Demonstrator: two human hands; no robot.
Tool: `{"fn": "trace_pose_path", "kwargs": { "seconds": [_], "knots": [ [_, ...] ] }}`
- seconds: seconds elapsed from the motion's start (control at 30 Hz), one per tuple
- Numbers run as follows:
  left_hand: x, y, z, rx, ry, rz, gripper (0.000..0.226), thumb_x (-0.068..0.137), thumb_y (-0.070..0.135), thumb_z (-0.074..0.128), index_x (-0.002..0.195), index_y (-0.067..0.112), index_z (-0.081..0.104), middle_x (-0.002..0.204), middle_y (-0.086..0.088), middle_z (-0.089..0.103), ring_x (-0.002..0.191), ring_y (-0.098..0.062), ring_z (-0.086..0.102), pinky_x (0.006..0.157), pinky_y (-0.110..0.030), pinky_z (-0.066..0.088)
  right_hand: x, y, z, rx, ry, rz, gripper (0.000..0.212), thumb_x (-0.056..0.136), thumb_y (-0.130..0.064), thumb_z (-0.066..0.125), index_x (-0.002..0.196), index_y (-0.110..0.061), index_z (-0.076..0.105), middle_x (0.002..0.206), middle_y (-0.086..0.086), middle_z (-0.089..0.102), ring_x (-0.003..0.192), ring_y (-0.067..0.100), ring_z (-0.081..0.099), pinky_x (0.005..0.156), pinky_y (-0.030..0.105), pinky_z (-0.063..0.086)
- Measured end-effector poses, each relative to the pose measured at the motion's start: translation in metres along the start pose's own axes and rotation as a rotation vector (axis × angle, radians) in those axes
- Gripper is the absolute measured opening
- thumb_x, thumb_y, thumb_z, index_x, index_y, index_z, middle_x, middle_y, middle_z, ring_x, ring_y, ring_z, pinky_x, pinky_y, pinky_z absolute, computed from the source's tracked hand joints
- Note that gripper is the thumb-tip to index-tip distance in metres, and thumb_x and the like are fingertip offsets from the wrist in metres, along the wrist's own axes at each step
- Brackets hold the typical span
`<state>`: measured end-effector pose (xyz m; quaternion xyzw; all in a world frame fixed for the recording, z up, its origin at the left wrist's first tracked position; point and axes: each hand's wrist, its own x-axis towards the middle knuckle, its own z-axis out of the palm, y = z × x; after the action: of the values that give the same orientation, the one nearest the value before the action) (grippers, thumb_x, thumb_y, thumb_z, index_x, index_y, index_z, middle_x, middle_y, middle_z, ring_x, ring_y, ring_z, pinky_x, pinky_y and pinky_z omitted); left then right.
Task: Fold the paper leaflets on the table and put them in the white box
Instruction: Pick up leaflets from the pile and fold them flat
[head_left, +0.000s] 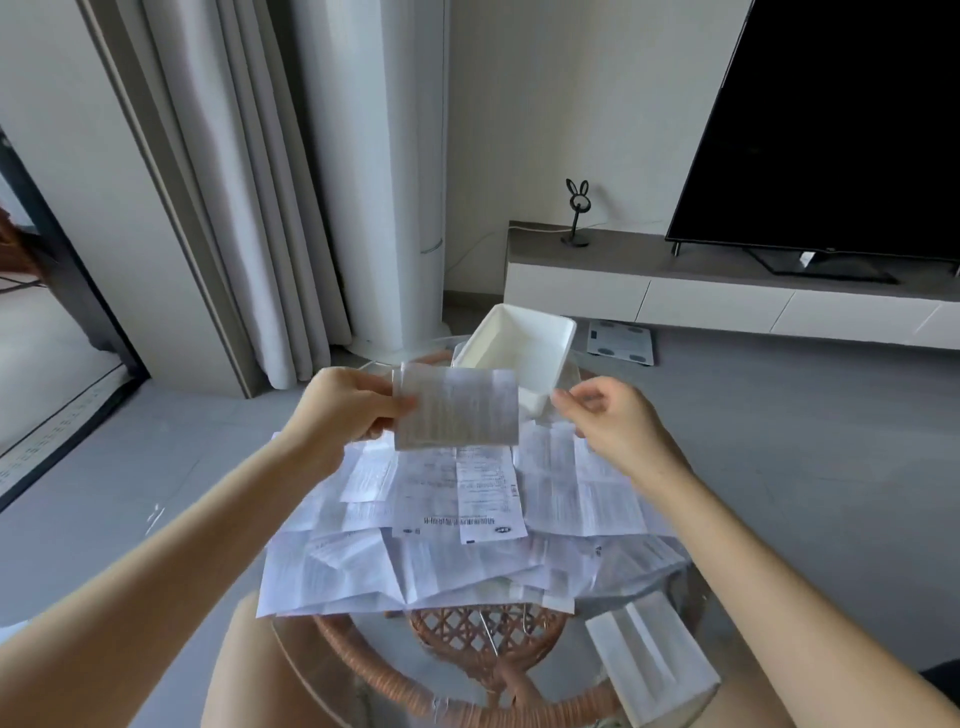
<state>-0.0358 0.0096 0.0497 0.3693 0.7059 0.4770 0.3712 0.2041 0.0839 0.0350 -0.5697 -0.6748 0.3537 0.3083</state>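
So, the left hand (345, 410) has a folded leaflet (462, 410) up in the air, pinched by its left edge: thumb on the printed front, the other fingers (375, 430) curled in behind it. The rest of the sheet sticks out to the right of that pinch, held pretty much upright and facing the camera. The right hand (610, 421) hangs just off the leaflet's right edge, not touching it, fingers loosely curled with thumb and forefinger tips close together, and as far as I can see it's gripping nothing. Just beyond both sets of fingertips sits the white box (498, 338), open at the top and partly hidden behind the held leaflet. Below the fingers and back toward the wrists there's a messy pile of unfolded leaflets (457, 545), overlapping each other all over the glass table (363, 670) with its woven rattan rim. Down by the right forearm, well behind the fingers, a white ridged slab (649, 665) lies on the table's edge. Way past the fingertips are a dark TV (831, 130) and a bathroom scale (621, 343) on the floor.
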Motion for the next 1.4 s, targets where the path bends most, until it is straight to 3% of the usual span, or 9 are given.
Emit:
{"fn": "trace_pose_path", "kwargs": {
  "seconds": [0.17, 0.3, 0.4, 0.67, 0.87, 1.0, 1.13, 1.3, 1.4],
  "knots": [
    [0.087, 0.005, -0.005, -0.295, 0.265, -0.168, 0.019, 0.076, -0.005, 0.073, 0.066, 0.0, 0.059, 0.045, -0.005, 0.054, 0.027, -0.004, 0.043, 0.031, -0.011, 0.033, 0.069, 0.008, 0.024, -0.965, -0.091, -0.384, 0.046, 0.088, -0.05, 0.054, 0.125, -0.022, 0.056, 0.125, -0.006, 0.056, 0.115, 0.019, 0.048, 0.086, 0.028, 0.036],
    [0.141, -0.009, 0.009, -0.32, 0.281, -0.306, 0.015, 0.078, -0.007, 0.071, 0.073, -0.001, 0.059, 0.069, -0.012, 0.058, 0.033, -0.01, 0.051, 0.029, -0.012, 0.033, 0.1, 0.015, 0.048, -1.204, -0.101, -0.449, 0.013, 0.09, -0.029, 0.056, 0.097, -0.019, 0.059, 0.107, -0.001, 0.063, 0.103, 0.022, 0.051, 0.083, 0.033, 0.032],
    [0.17, -0.028, 0.016, -0.264, 0.227, -0.39, 0.02, 0.077, -0.011, 0.069, 0.068, 0.001, 0.057, 0.059, -0.011, 0.057, 0.038, -0.014, 0.054, 0.031, -0.013, 0.035, 0.111, 0.021, 0.055, -1.183, -0.093, -0.42, 0.02, 0.088, -0.011, 0.054, 0.071, -0.019, 0.046, 0.088, 0.0, 0.058, 0.083, 0.021, 0.049, 0.07, 0.029, 0.027],
    [0.198, -0.064, 0.002, -0.096, 0.193, -0.499, 0.029, 0.08, -0.008, 0.068, 0.061, 0.003, 0.048, 0.028, -0.003, 0.043, 0.023, -0.01, 0.039, 0.045, -0.021, 0.036, 0.119, 0.017, 0.06, -0.694, 0.163, -0.404, 0.015, 0.086, -0.008, 0.053, 0.076, -0.004, 0.064, 0.075, 0.007, 0.063, 0.064, 0.026, 0.048, 0.055, 0.028, 0.031],
    [0.202, -0.068, -0.002, -0.007, 0.102, -0.489, 0.025, 0.079, -0.003, 0.073, 0.069, 0.004, 0.051, 0.052, -0.007, 0.05, 0.025, -0.011, 0.043, 0.036, -0.014, 0.037, 0.114, 0.008, 0.09, -0.794, 0.016, -0.483, 0.018, 0.089, -0.01, 0.051, 0.075, -0.008, 0.062, 0.077, 0.005, 0.062, 0.067, 0.023, 0.049, 0.059, 0.028, 0.038],
    [0.203, -0.066, -0.002, 0.079, 0.057, -0.489, 0.024, 0.08, 0.001, 0.073, 0.072, 0.004, 0.051, 0.062, -0.009, 0.051, 0.048, -0.018, 0.049, 0.042, -0.02, 0.04, 0.11, 0.009, 0.103, -0.968, -0.072, -0.468, 0.029, 0.092, -0.011, 0.049, 0.064, -0.014, 0.042, 0.08, 0.002, 0.051, 0.069, 0.021, 0.046, 0.06, 0.028, 0.035],
    [0.203, -0.061, -0.006, 0.127, 0.054, -0.462, 0.022, 0.083, 0.011, 0.073, 0.079, 0.001, 0.054, 0.069, -0.015, 0.058, 0.057, -0.021, 0.059, 0.038, -0.019, 0.042, 0.105, 0.006, 0.101, -0.955, -0.047, -0.517, 0.019, 0.096, -0.024, 0.049, 0.091, -0.011, 0.062, 0.094, 0.003, 0.059, 0.073, 0.021, 0.051, 0.061, 0.027, 0.033],
    [0.198, -0.051, -0.016, 0.24, 0.151, -0.342, 0.029, 0.087, 0.017, 0.066, 0.07, 0.004, 0.047, 0.071, -0.011, 0.053, 0.071, -0.026, 0.061, 0.069, -0.03, 0.054, 0.101, 0.002, 0.1, -0.952, 0.02, -0.579, 0.02, 0.092, -0.029, 0.058, 0.091, -0.01, 0.065, 0.089, 0.004, 0.061, 0.072, 0.024, 0.06, 0.057, 0.026, 0.033],
    [0.186, -0.036, -0.028, 0.293, 0.198, -0.231, 0.025, 0.086, 0.014, 0.06, 0.066, 0.005, 0.05, 0.07, -0.011, 0.056, 0.064, -0.025, 0.059, 0.069, -0.032, 0.053, 0.097, -0.003, 0.094, -0.911, 0.064, -0.572, 0.026, 0.092, -0.032, 0.056, 0.096, -0.008, 0.065, 0.093, 0.005, 0.062, 0.077, 0.026, 0.06, 0.06, 0.028, 0.041]
  ]
}}
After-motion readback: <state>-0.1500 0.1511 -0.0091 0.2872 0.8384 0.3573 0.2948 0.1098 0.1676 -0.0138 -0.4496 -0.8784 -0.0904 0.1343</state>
